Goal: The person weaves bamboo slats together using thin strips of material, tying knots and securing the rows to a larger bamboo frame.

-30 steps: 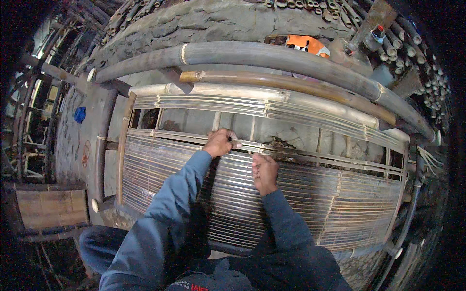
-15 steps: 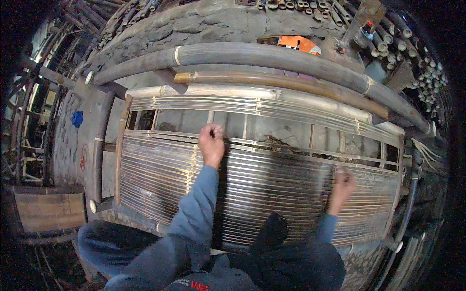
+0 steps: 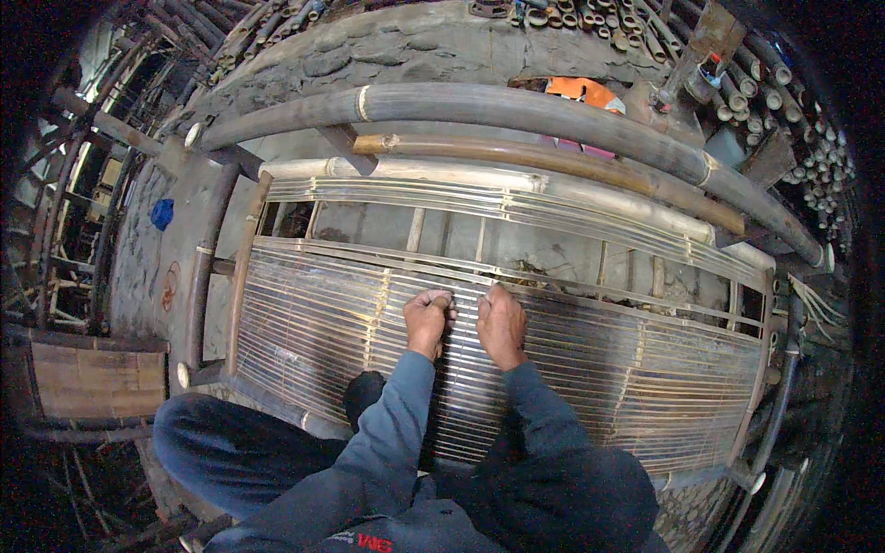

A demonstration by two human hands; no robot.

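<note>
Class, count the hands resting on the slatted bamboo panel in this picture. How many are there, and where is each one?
2. The left hand and the right hand rest side by side on the upper middle of the bamboo panel, close together. No other hands show.

I see a wide panel of thin bamboo slats lying flat under both hands, its pale, glossy strips running side to side and tied by a few cross bindings. My left hand and right hand press on its upper edge, side by side near the middle.
</note>
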